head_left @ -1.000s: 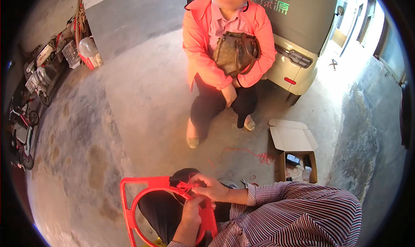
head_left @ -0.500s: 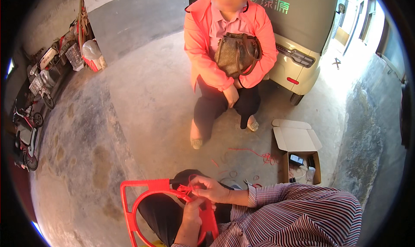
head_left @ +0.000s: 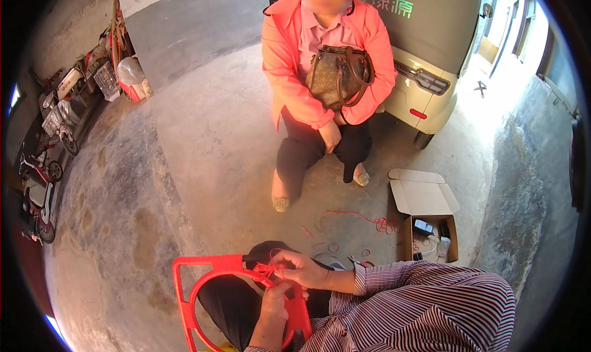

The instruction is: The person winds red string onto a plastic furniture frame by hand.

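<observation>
A red frame (head_left: 228, 264) with a round opening rests over my dark-trousered legs at the lower middle. Red cord is wound closely around its bars. My left hand (head_left: 275, 301) is closed on the bar at the frame's upper right side, thumb on top. Just above it, my right hand (head_left: 298, 270) pinches red cord (head_left: 265, 269), which bunches into loose loops at the frame's corner. A thin loop of it arches over my right fingers. The fingertips of both hands are partly hidden.
Ahead, a person (head_left: 329, 75) in a pink jacket squats, hugging a brown handbag (head_left: 335, 81). On the floor lie a tangle of red cord (head_left: 383, 224), scissors (head_left: 365, 264) and an open cardboard box (head_left: 425, 192). A vehicle (head_left: 425, 75) stands behind; scooters (head_left: 43, 198) line the left wall.
Both hands stay at nearly the same spot on the frame. The thin cord loop near my right fingers has shifted slightly.
</observation>
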Motion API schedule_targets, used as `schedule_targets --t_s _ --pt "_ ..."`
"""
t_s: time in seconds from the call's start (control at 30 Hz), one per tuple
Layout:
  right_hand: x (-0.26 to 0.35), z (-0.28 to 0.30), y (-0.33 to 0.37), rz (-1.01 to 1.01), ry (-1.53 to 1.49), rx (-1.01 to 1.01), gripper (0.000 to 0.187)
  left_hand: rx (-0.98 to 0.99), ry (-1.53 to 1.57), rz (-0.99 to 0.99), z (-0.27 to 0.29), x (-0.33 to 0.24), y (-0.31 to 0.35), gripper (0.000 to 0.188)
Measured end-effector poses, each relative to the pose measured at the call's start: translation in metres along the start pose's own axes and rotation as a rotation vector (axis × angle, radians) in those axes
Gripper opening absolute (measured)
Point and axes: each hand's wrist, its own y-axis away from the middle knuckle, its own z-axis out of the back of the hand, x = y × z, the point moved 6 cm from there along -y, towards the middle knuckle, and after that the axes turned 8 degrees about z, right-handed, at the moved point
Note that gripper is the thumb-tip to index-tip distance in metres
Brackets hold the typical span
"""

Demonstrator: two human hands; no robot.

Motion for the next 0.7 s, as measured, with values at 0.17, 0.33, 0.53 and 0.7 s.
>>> schedule_targets --t_s 0.17,0.33,0.53,0.7 --pt "-0.0073 0.0009 0.0 -0.044 -0.026 -0.004 0.021 -0.01 0.008 0.004 -0.0007 0.0001 0.001 0.024" --pt "-0.0053 0.0005 -0.0006 0.021 0.014 -0.002 0.02 0.009 0.018 0.016 0.0021 0.0029 -0.0004 0.022" --pt "-0.0051 0.0012 -0.0011 0.041 0.012 -0.006 0.021 -0.003 0.001 0.017 -0.0023 -0.0002 0.0028 0.021" --pt "-0.005 0.001 0.0001 -0.003 -0.008 0.005 0.02 -0.021 -0.006 0.021 -0.0002 0.0004 0.0022 0.021"
